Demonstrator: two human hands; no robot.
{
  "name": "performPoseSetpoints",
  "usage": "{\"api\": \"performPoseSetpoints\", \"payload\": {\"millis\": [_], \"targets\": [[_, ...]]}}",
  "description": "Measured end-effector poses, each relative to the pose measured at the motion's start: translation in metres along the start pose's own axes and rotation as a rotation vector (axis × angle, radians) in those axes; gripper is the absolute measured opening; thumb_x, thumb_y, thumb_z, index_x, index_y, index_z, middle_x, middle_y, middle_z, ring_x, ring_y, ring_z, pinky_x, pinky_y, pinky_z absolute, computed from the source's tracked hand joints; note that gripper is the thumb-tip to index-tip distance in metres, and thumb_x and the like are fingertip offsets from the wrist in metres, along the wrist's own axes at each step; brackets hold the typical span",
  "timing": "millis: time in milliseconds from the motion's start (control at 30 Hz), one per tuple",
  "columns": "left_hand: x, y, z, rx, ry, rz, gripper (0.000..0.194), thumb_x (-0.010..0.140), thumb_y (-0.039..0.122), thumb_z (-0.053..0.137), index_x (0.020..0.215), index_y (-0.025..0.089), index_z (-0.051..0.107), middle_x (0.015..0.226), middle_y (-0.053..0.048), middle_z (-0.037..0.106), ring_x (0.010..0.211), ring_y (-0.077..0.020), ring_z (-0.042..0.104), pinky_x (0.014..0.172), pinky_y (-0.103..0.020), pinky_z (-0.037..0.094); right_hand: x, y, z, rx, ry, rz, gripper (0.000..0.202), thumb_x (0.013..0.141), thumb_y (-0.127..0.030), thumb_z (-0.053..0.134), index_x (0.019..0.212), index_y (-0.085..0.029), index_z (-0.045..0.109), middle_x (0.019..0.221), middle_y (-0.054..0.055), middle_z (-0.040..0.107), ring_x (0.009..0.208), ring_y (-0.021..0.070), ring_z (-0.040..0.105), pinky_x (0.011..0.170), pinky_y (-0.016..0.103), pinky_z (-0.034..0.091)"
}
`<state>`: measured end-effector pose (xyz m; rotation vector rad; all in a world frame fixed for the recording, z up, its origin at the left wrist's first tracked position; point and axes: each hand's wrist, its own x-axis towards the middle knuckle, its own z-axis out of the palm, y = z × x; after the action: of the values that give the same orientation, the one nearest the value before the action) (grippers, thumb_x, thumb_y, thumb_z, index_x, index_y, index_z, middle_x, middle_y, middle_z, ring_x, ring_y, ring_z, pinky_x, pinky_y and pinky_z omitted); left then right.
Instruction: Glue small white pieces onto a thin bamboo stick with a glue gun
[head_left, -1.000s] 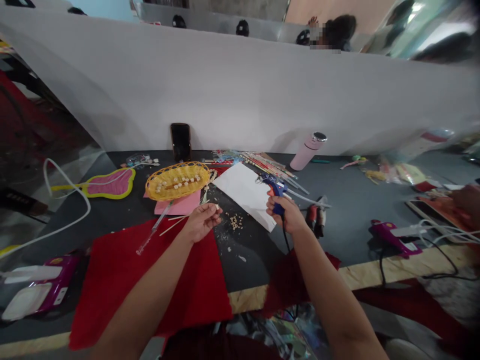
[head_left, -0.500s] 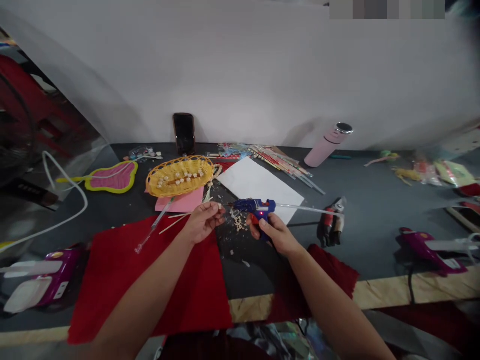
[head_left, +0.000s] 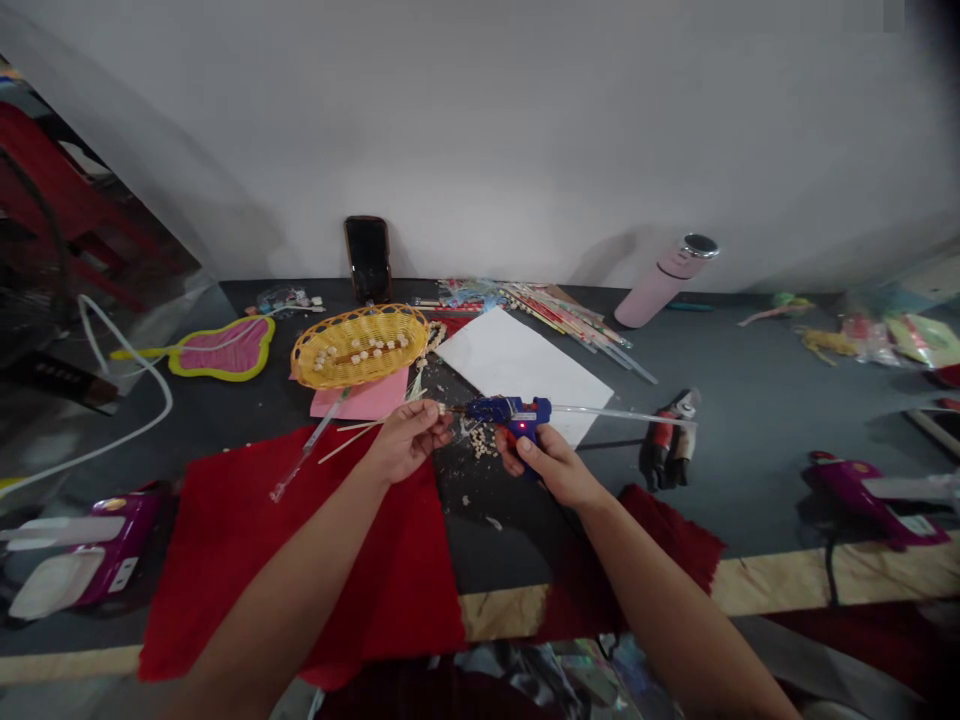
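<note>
A pale wall (head_left: 480, 150) bounds the back of the dark tabletop (head_left: 750, 430), whose front edge runs across the near side. A red cloth (head_left: 315, 560) spills over that edge at left. Behind the work lies a white sheet (head_left: 525, 360), with a yellow basket (head_left: 360, 380) left of it. The blue glue gun (head_left: 491, 409) points left, its clear stick (head_left: 615, 413) crossing the pliers (head_left: 667, 440) in view; a stretch of tabletop separates those from a purple glue gun (head_left: 877, 500). The right hand (head_left: 551, 465) wraps the blue handle. The left hand (head_left: 409, 440) pinches its fingers narrowly on a small pale piece (head_left: 441, 408) at the nozzle, contact unclear. Loose beads (head_left: 482, 441) lie between the hands.
</note>
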<state>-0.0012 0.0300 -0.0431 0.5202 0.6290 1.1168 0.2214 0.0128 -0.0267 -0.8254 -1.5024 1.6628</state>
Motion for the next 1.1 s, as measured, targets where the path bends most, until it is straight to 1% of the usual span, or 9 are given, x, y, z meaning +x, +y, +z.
{"api": "performPoseSetpoints", "payload": {"millis": [100, 267, 433, 567, 900, 1100], "targets": [[0.0002, -0.0004, -0.0007, -0.002, 0.006, 0.001, 0.014, 0.071, 0.02, 0.069, 0.069, 0.011, 0.058, 0.068, -0.004, 0.06, 0.058, -0.0073, 0.051, 0.058, -0.022, 0.047, 0.0002, -0.0008, 0.0005, -0.012, -0.006, -0.002, 0.038, 0.084, -0.053, 0.047, 0.088, -0.015, 0.052, 0.061, -0.001, 0.044, 0.057, 0.0115, 0.041, 0.055, 0.025, 0.033], [0.0005, -0.0006, -0.0014, -0.004, 0.0, -0.006, 0.014, 0.071, 0.02, 0.069, 0.068, 0.011, 0.058, 0.069, -0.004, 0.061, 0.058, -0.0072, 0.05, 0.058, -0.022, 0.047, 0.0004, -0.0011, -0.0004, -0.017, -0.029, -0.003, 0.035, 0.086, -0.051, 0.046, 0.088, -0.016, 0.05, 0.063, -0.001, 0.044, 0.058, 0.0117, 0.042, 0.055, 0.025, 0.032], [0.0005, -0.0004, -0.0019, 0.0, -0.008, -0.005, 0.012, 0.072, 0.019, 0.068, 0.07, 0.011, 0.059, 0.07, -0.005, 0.061, 0.059, -0.0072, 0.05, 0.059, -0.023, 0.047, 0.0013, -0.0025, -0.0019, -0.072, -0.059, -0.017, 0.036, 0.087, -0.051, 0.042, 0.078, -0.017, 0.048, 0.062, -0.001, 0.043, 0.057, 0.0122, 0.04, 0.055, 0.026, 0.031], [0.0008, -0.001, -0.0029, 0.005, -0.004, -0.002, 0.013, 0.071, 0.02, 0.069, 0.07, 0.011, 0.059, 0.07, -0.004, 0.061, 0.059, -0.007, 0.05, 0.059, -0.023, 0.047, 0.0018, -0.0014, -0.002, -0.078, -0.064, -0.025, 0.037, 0.088, -0.05, 0.042, 0.075, -0.017, 0.048, 0.062, 0.0, 0.043, 0.057, 0.0122, 0.04, 0.055, 0.026, 0.03], [0.0007, -0.0006, -0.0017, -0.003, 0.001, -0.002, 0.013, 0.07, 0.019, 0.07, 0.069, 0.012, 0.059, 0.069, -0.004, 0.061, 0.058, -0.0069, 0.05, 0.058, -0.022, 0.047, 0.0024, -0.0028, -0.0012, -0.09, -0.068, -0.033, 0.039, 0.087, -0.052, 0.042, 0.073, -0.017, 0.048, 0.061, -0.001, 0.043, 0.057, 0.012, 0.04, 0.054, 0.026, 0.03], [0.0015, -0.0018, -0.0033, 0.017, 0.021, 0.003, 0.013, 0.072, 0.021, 0.069, 0.073, 0.011, 0.06, 0.07, -0.004, 0.061, 0.059, -0.0065, 0.05, 0.059, -0.022, 0.047, 0.0025, -0.0039, -0.0007, -0.074, -0.053, -0.025, 0.039, 0.086, -0.053, 0.043, 0.077, -0.016, 0.049, 0.062, -0.001, 0.043, 0.057, 0.0111, 0.04, 0.053, 0.025, 0.031]]}}
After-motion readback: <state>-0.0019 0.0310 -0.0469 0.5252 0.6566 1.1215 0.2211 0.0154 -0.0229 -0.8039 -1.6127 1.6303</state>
